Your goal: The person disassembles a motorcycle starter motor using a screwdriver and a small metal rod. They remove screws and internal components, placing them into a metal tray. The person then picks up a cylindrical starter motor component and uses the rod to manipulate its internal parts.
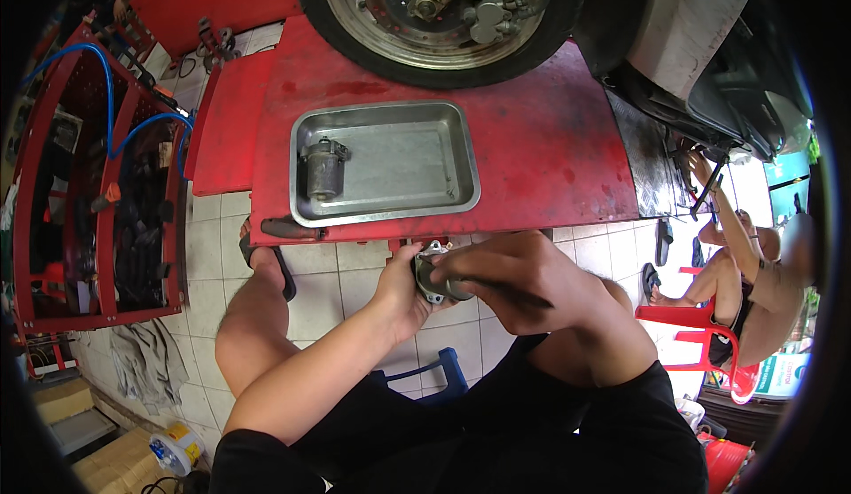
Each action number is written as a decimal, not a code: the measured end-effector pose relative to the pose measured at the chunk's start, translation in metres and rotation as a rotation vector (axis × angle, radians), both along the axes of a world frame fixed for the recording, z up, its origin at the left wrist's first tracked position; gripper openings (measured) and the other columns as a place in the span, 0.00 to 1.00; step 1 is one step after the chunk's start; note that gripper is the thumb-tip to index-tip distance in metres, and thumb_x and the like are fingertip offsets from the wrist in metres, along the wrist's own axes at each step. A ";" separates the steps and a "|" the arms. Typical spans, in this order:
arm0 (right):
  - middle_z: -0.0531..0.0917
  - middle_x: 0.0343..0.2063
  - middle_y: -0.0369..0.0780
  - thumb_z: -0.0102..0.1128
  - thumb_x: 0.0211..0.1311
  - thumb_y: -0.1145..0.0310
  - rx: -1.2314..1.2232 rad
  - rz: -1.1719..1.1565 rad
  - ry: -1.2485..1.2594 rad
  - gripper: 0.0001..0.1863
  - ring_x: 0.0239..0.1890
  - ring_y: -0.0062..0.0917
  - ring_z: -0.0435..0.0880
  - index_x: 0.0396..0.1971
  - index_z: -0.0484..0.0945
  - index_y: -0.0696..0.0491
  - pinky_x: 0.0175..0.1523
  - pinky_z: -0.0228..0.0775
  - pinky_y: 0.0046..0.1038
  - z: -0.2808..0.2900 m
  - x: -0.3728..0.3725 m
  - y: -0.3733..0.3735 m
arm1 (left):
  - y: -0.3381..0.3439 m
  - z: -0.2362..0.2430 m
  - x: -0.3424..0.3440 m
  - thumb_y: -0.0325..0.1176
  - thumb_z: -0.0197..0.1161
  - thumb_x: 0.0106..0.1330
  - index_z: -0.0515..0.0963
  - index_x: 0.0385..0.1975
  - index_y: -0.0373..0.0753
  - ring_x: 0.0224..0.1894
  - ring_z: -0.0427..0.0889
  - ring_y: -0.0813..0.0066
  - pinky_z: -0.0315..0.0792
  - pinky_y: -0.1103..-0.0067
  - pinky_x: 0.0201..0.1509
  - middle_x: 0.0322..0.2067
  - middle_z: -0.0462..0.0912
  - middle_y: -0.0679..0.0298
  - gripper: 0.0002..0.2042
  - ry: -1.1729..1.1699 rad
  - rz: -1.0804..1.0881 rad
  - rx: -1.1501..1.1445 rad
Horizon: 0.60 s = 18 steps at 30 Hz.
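My left hand [401,292] is closed around a small rounded metal part [429,292] with light metal lugs, just in front of the red platform's near edge. My right hand [514,272] is closed, its fingertips against or just over that part. A dark shape shows under its curled fingers, and I cannot make out whether they hold something. Beyond the hands, a rectangular metal tray [390,217] rests on the red platform [541,166]. A grey cylindrical metal part, like a small motor [325,173], stands on the tray's left side.
A dark-handled tool [292,228] lies at the platform's front edge. A motorcycle wheel [443,59] stands at the far side. On the left is a red rack [106,254] with a blue hose [108,95]. At right, a person [771,308] on a red chair reaches toward the motorcycle.
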State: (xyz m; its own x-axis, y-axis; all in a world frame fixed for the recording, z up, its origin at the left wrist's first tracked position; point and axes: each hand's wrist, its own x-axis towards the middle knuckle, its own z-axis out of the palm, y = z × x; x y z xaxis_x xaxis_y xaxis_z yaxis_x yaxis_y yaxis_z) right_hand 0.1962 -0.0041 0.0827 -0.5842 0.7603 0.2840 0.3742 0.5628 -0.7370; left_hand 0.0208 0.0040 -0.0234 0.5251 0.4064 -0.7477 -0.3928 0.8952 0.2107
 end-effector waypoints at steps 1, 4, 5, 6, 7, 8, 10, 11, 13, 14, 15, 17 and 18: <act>0.87 0.37 0.44 0.68 0.49 0.81 0.022 0.055 -0.026 0.18 0.34 0.43 0.87 0.43 0.82 0.56 0.37 0.81 0.36 -0.002 0.002 0.002 | 0.000 -0.004 0.000 0.50 0.38 0.80 0.73 0.51 0.42 0.48 0.84 0.65 0.76 0.61 0.57 0.47 0.83 0.58 0.21 0.026 -0.008 0.024; 0.87 0.39 0.44 0.68 0.45 0.81 0.050 0.086 -0.054 0.20 0.36 0.42 0.88 0.43 0.83 0.55 0.39 0.82 0.36 -0.009 0.006 -0.001 | -0.001 -0.007 -0.002 0.49 0.40 0.80 0.73 0.49 0.41 0.45 0.85 0.67 0.78 0.66 0.55 0.43 0.83 0.60 0.20 0.070 -0.042 0.064; 0.88 0.40 0.44 0.68 0.44 0.81 0.053 0.073 -0.055 0.21 0.36 0.42 0.88 0.43 0.83 0.55 0.39 0.83 0.36 -0.011 0.007 -0.002 | -0.002 -0.007 -0.002 0.49 0.41 0.80 0.73 0.49 0.40 0.43 0.85 0.67 0.78 0.68 0.54 0.42 0.83 0.61 0.20 0.078 -0.057 0.073; 0.88 0.40 0.43 0.68 0.44 0.81 0.069 0.064 -0.027 0.20 0.36 0.41 0.89 0.42 0.83 0.55 0.39 0.83 0.35 -0.016 0.008 -0.002 | -0.003 -0.005 -0.002 0.49 0.41 0.80 0.73 0.48 0.40 0.43 0.85 0.67 0.78 0.68 0.54 0.41 0.83 0.61 0.19 0.068 -0.012 0.067; 0.88 0.40 0.43 0.68 0.44 0.81 0.086 0.053 -0.002 0.19 0.37 0.40 0.89 0.41 0.84 0.55 0.39 0.84 0.34 -0.020 0.008 -0.002 | -0.004 -0.002 -0.002 0.48 0.41 0.80 0.73 0.48 0.40 0.43 0.84 0.68 0.78 0.68 0.54 0.41 0.82 0.61 0.19 0.056 0.032 0.063; 0.88 0.39 0.42 0.68 0.44 0.81 0.104 0.042 0.023 0.19 0.37 0.39 0.90 0.40 0.84 0.55 0.40 0.84 0.34 -0.021 0.008 -0.002 | -0.005 -0.001 -0.001 0.48 0.42 0.80 0.73 0.48 0.39 0.43 0.84 0.68 0.78 0.68 0.54 0.41 0.82 0.61 0.19 0.044 0.075 0.058; 0.89 0.34 0.44 0.63 0.42 0.88 0.138 0.022 0.084 0.18 0.41 0.39 0.91 0.37 0.84 0.58 0.44 0.86 0.34 -0.021 0.003 -0.002 | -0.005 -0.006 -0.003 0.48 0.42 0.80 0.73 0.48 0.39 0.44 0.84 0.68 0.78 0.68 0.53 0.41 0.82 0.60 0.19 0.048 0.126 0.109; 0.90 0.31 0.45 0.61 0.42 0.91 0.155 0.014 0.115 0.18 0.43 0.39 0.91 0.35 0.84 0.60 0.46 0.87 0.34 -0.022 0.001 -0.001 | -0.005 -0.008 -0.004 0.47 0.43 0.80 0.73 0.48 0.39 0.44 0.84 0.68 0.78 0.68 0.53 0.42 0.82 0.60 0.18 0.051 0.153 0.134; 0.90 0.31 0.45 0.61 0.43 0.92 0.153 -0.043 0.143 0.16 0.42 0.39 0.91 0.33 0.84 0.60 0.45 0.88 0.34 -0.024 -0.003 -0.004 | -0.004 -0.004 -0.004 0.47 0.43 0.80 0.73 0.49 0.39 0.45 0.83 0.69 0.78 0.68 0.53 0.42 0.82 0.60 0.18 0.077 0.163 0.154; 0.90 0.31 0.45 0.61 0.43 0.92 0.151 -0.071 0.157 0.15 0.41 0.39 0.91 0.32 0.83 0.60 0.45 0.88 0.34 -0.025 -0.004 -0.004 | -0.003 -0.001 -0.005 0.47 0.43 0.80 0.73 0.49 0.39 0.45 0.83 0.69 0.78 0.69 0.53 0.42 0.82 0.60 0.18 0.090 0.169 0.163; 0.90 0.31 0.46 0.61 0.44 0.92 0.154 -0.080 0.166 0.15 0.41 0.39 0.91 0.32 0.83 0.60 0.46 0.88 0.34 -0.027 -0.006 -0.005 | -0.003 -0.002 -0.005 0.47 0.44 0.79 0.73 0.48 0.39 0.46 0.83 0.69 0.77 0.69 0.54 0.43 0.82 0.60 0.18 0.096 0.173 0.158; 0.90 0.32 0.46 0.62 0.45 0.92 0.164 -0.097 0.180 0.13 0.41 0.39 0.91 0.30 0.83 0.60 0.47 0.87 0.35 -0.027 -0.008 -0.004 | -0.003 -0.001 -0.006 0.48 0.46 0.78 0.75 0.47 0.39 0.48 0.82 0.69 0.75 0.70 0.57 0.43 0.82 0.61 0.18 0.105 0.184 0.150; 0.89 0.33 0.47 0.63 0.45 0.91 0.133 -0.110 0.178 0.14 0.41 0.38 0.91 0.32 0.83 0.60 0.48 0.87 0.35 -0.027 -0.008 -0.004 | -0.002 0.001 -0.006 0.47 0.45 0.78 0.75 0.47 0.39 0.48 0.82 0.68 0.75 0.69 0.57 0.44 0.83 0.61 0.18 0.099 0.180 0.142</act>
State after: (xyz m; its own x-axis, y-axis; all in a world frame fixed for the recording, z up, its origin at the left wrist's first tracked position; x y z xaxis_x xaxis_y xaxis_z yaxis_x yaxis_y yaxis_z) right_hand 0.1878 -0.0080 0.0556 -0.4318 0.7655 0.4770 0.3098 0.6226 -0.7186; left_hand 0.0153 0.0018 -0.0221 0.3617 0.5914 -0.7207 -0.5145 0.7713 0.3747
